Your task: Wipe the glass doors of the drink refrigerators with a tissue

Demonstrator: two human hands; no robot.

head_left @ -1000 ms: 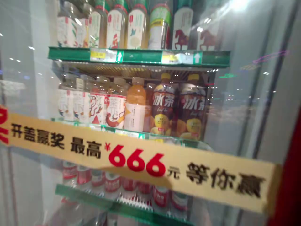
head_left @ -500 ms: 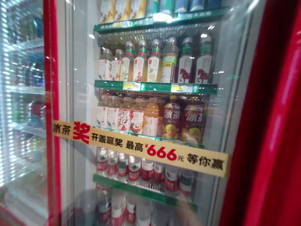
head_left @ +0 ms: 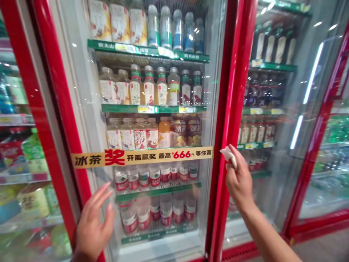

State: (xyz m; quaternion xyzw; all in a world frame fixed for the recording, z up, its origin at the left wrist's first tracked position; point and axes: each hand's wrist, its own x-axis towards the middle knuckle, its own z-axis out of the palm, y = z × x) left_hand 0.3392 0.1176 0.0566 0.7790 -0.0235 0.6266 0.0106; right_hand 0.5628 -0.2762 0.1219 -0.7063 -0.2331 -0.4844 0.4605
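My right hand (head_left: 240,180) is closed round a crumpled white tissue (head_left: 229,156), beside the red door frame (head_left: 231,109) of a glass-fronted drinks fridge. Whether the tissue touches the frame I cannot tell. At the lower left, my left hand (head_left: 94,222) is open and holds nothing, its fingers stretched in front of the red left edge of the same door. A yellow printed strip (head_left: 147,157) runs across the glass door (head_left: 212,65) between the two hands.
Behind the glass, bottled drinks (head_left: 148,87) stand in rows on green-edged shelves (head_left: 163,109). A second fridge with bottles (head_left: 260,133) is on the right, and further shelves of drinks (head_left: 29,203) show at the left. Floor (head_left: 327,245) shows at the lower right.
Both hands have come clearly into view, the right one with the tissue. The view has shifted right and back, so the neighbouring fridge now shows. The door strip looks nearly level instead of slanted.
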